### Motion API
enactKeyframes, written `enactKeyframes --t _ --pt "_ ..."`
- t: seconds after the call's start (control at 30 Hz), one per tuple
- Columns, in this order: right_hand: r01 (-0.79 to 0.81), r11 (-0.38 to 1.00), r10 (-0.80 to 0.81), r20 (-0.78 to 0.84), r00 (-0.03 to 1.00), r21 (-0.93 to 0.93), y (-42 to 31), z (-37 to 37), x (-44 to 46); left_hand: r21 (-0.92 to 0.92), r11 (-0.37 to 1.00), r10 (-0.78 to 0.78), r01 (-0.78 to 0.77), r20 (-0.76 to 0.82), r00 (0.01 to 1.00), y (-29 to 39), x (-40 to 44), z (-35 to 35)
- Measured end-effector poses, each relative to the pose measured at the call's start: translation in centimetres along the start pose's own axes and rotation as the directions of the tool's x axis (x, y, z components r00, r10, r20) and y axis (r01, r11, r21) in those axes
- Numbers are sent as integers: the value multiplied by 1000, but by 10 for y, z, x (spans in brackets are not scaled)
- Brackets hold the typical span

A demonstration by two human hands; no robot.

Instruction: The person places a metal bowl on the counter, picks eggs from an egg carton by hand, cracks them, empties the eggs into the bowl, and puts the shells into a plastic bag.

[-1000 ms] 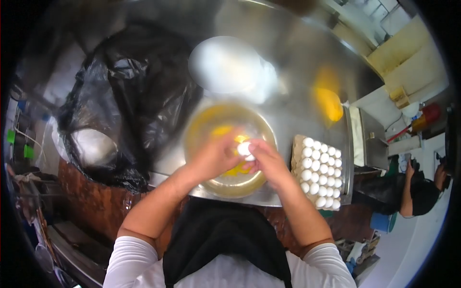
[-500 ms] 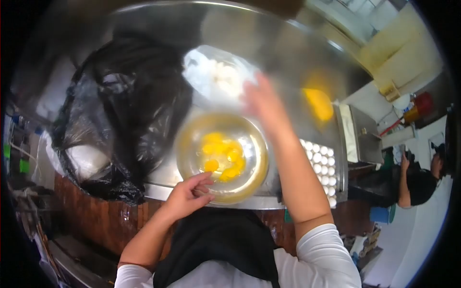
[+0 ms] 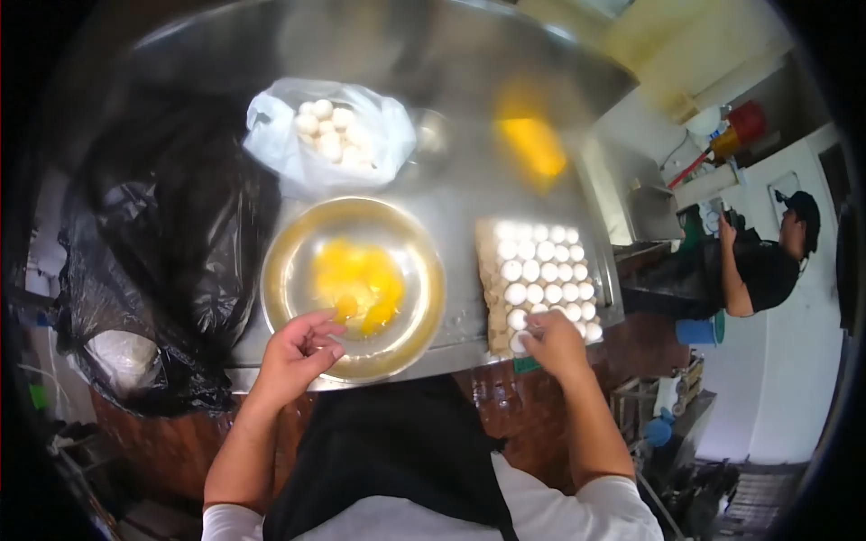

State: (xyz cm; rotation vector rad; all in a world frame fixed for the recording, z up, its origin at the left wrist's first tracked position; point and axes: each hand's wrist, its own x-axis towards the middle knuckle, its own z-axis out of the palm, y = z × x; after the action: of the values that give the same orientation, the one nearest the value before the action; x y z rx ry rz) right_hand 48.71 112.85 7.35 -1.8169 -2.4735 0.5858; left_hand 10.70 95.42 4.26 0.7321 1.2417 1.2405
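Observation:
A round metal bowl (image 3: 420, 307) holds several yellow yolks (image 3: 356, 279) in clear egg white. My left hand (image 3: 303, 353) is at the bowl's near left rim, fingers curled apart and holding nothing. At the near edge of a cardboard tray (image 3: 496, 316) full of white eggs (image 3: 532, 270), my right hand (image 3: 555, 343) reaches down with its fingers at an egg in the near row. Whether the fingers have closed on that egg is hard to see. Behind the bowl lies a white plastic bag (image 3: 391, 135) with eggshells or whole eggs (image 3: 329, 144) in it.
Black plastic bags (image 3: 171, 261) cover the left of the metal table (image 3: 460, 180). A blurred yellow object (image 3: 534, 149) is at the back right. Beyond the table's right edge, a person in black (image 3: 767, 261) stands near a blue bucket (image 3: 696, 332).
My right hand went from the bowl to the white bag, then across to the egg tray. The egg held over the bowl is gone from my hands. My left hand drew back to the rim.

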Motion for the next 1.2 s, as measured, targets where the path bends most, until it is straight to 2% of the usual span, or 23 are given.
enactKeyframes --t 0.03,0.13,0.27,0.4,0.43,0.47,0.5,0.53,0.6,0.67,0.7,0.73,0.8,0.83,0.9,0.97,1.0,1.13,1.2 --pt "30 999 -31 -17 999 -11 2 5 -8 0 1000 9 -9 9 1000 0 2 0" --pt "-39 998 36 -72 997 -41 -3 14 -21 -4 1000 5 -5 27 1000 0 6 0" --pt "-105 995 104 -106 989 -3 -6 26 -25 26 1000 -16 15 28 999 -3 5 -1" --pt "-104 990 123 -208 970 99 4 39 -24 61 998 -22 20 46 999 -6 3 1" --pt "-171 922 256 -217 942 347 11 44 -20 70 997 -21 17 49 999 -7 2 -1" --pt "-215 791 382 -187 905 572 11 42 -16 73 997 -9 5 51 999 -8 1 -2" --pt "-239 607 491 -121 863 758 9 41 -12 75 997 2 -5 48 999 -9 0 -3" --pt "-254 259 586 58 809 932 7 38 -13 78 997 9 -12 44 999 -12 -1 -4" --pt "-241 -152 451 285 846 958 -5 33 -12 82 997 -14 11 35 999 -16 -1 -6" --pt "-364 -369 189 452 872 855 -18 40 -11 102 994 -31 26 46 998 -13 0 -7" --pt "-389 -391 177 483 858 834 -36 39 -15 116 993 -41 35 55 998 -9 -1 -7" --pt "-393 -371 178 480 859 841 -36 54 -16 129 991 -52 43 64 997 -8 -1 -7" --pt "-377 -210 321 428 845 902 -62 60 -20 111 994 -33 26 64 997 -7 0 -8" --pt "-281 40 359 248 900 959 -64 75 -22 102 995 -22 16 63 998 -7 0 -9" --pt "-47 519 291 -125 949 854 -60 109 -29 99 995 -16 10 60 998 -6 0 -10" --pt "59 785 96 -214 972 617 -56 112 -38 91 996 -10 4 57 998 -3 0 -8" --pt "122 877 -13 -231 973 466 -56 112 -40 85 996 -7 3 56 998 0 0 -6" --pt "260 902 -80 -457 886 346 -59 119 -40 120 993 -19 12 56 998 1 -2 -8" --pt "291 928 -153 -474 867 233 -45 136 -40 118 993 -37 29 62 997 -1 -2 -7"
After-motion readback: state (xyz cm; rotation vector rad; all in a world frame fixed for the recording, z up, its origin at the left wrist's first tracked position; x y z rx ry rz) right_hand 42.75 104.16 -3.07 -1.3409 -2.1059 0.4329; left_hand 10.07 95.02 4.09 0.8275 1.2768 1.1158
